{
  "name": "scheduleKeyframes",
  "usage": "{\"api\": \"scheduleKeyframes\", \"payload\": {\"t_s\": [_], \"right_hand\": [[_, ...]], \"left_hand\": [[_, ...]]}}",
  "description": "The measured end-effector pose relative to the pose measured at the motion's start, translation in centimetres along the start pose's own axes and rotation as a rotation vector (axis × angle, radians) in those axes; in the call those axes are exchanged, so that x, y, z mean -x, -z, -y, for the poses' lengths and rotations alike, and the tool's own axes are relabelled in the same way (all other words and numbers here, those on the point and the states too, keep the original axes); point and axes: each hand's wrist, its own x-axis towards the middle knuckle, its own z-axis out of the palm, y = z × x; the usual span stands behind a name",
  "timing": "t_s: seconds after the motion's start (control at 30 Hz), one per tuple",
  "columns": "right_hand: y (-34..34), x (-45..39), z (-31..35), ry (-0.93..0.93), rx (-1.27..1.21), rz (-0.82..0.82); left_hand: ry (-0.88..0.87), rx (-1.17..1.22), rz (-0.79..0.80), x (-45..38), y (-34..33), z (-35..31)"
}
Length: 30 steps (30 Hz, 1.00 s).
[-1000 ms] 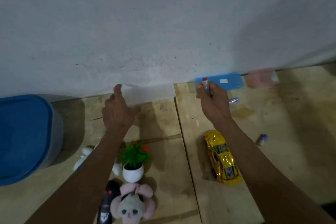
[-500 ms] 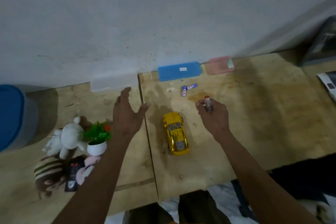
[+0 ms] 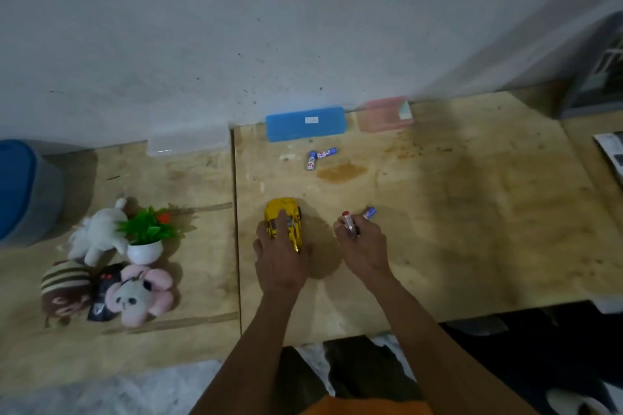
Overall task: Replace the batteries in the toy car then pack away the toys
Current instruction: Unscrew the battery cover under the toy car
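Note:
The yellow toy car (image 3: 285,217) lies on the wooden table with my left hand (image 3: 279,259) laid over its near end, fingers curled around it. My right hand (image 3: 364,249) is just right of the car and grips a small screwdriver (image 3: 349,225) with a red tip pointing away from me. One blue battery (image 3: 369,212) lies right behind that hand. Two more blue batteries (image 3: 318,157) lie further back near the wall.
A blue case (image 3: 305,123) and a pink box (image 3: 384,114) stand against the wall. At the left sit a white plush (image 3: 97,232), a small potted plant (image 3: 148,236), a striped plush (image 3: 64,286), a pink plush (image 3: 138,293) and a blue-lidded bin (image 3: 20,189). The table's (image 3: 472,212) front edge is close to me.
The view has pulled back and down. My left hand has come down from open above the table onto the yellow car. My right hand has drawn back from the wall, still gripping the screwdriver.

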Motion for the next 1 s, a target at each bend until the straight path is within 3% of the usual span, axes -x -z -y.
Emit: {"api": "scheduleKeyframes", "payload": {"t_s": [0.13,0.27,0.33,0.47,0.57,0.77,1.0], "right_hand": [[1.0,-0.1,0.3,-0.037,-0.033,0.018],[1.9,-0.2,0.6,-0.058,-0.063,0.048],[2.5,-0.2,1.1,-0.056,-0.066,0.068],[3.9,0.5,3.7,-0.045,-0.145,0.088],[4.9,1.4,6.5,0.005,-0.209,0.087],[6.3,4.4,10.5,0.112,-0.274,0.103],[7.1,9.0,12.8,0.155,-0.314,0.103]], "left_hand": [[0.040,0.004,0.027,-0.6,-0.4,-0.2],[0.026,0.257,-0.009,-1.0,0.0,0.4],[0.063,0.476,-0.025,-0.5,1.0,0.7],[0.267,1.203,0.103,1.5,3.8,0.9],[0.201,1.541,0.193,2.7,5.7,1.0],[-0.099,1.464,0.228,4.4,8.6,0.7],[-0.272,1.450,0.221,6.2,11.0,1.9]]}}
